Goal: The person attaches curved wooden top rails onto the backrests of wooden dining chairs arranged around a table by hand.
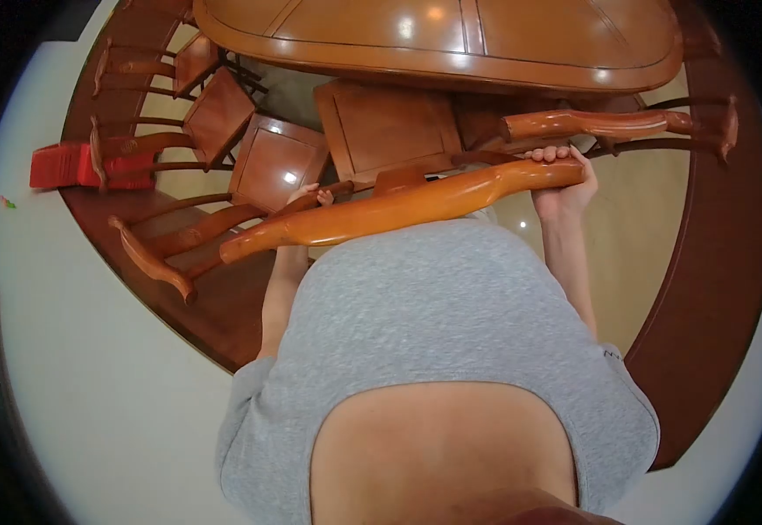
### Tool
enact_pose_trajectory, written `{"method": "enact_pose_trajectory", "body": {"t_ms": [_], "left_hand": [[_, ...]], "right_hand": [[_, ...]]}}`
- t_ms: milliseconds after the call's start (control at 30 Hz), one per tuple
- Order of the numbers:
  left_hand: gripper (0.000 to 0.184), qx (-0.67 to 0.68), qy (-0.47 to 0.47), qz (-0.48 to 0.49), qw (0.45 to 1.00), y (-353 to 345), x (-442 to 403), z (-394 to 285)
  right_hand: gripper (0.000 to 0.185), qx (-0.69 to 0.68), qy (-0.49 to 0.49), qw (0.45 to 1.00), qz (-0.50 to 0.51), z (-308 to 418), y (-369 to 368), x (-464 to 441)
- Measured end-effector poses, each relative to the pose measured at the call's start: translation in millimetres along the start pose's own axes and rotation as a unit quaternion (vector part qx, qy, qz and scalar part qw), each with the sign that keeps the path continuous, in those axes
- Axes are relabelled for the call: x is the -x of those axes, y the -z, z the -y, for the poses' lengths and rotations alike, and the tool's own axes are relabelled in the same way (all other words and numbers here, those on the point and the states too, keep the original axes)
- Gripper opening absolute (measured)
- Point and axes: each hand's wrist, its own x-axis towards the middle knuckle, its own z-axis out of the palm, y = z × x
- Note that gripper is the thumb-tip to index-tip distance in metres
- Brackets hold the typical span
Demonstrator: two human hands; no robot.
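Note:
Right in front of my body is a wooden chair, its curved, glossy top rail (398, 211) running across the view. My right hand (563, 185) is closed over the right end of this rail, fingers curled on top. Farther left, my left hand (313, 196) is closed on the chair's back frame, just beyond the rail. The rail hides part of that hand. The chair's square seat (390, 131) faces the table, with its far edge near the tabletop.
A large polished wooden table (521, 39) spans the top. Several matching chairs stand at the left, including one with a shiny seat (278, 164); another chair's rail (595, 125) is at the right. A red object (59, 166) lies by the left wall.

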Motion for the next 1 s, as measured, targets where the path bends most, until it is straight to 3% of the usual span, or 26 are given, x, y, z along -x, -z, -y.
{"method": "enact_pose_trajectory", "body": {"t_ms": [133, 533, 867, 933, 1000], "left_hand": [[0.026, 0.085, -0.027, -0.023, 0.996, -5.3, 1.6, 5.3], [0.029, 0.079, -0.085, -0.018, 0.993, -8.2, -2.8, -15.8], [0.027, 0.086, -0.067, -0.004, 0.994, -5.5, -7.0, -20.0], [0.025, 0.085, 0.009, 0.028, 0.996, -4.0, -11.9, -28.5], [0.024, 0.084, 0.005, 0.019, 0.996, -5.9, -9.3, -26.9]], "right_hand": [[0.017, -0.012, -0.014, 1.0, -0.008, -2.0, 0.9, -9.5], [0.017, 0.007, -0.009, 1.0, -0.026, -6.7, -16.3, -28.4], [0.017, -0.021, -0.012, 0.999, -0.046, -11.9, -9.6, -32.4], [0.017, -0.021, -0.008, 0.999, -0.046, -12.6, -11.5, -40.3], [0.017, -0.014, -0.004, 0.998, -0.063, -12.9, -12.7, -40.3]]}}
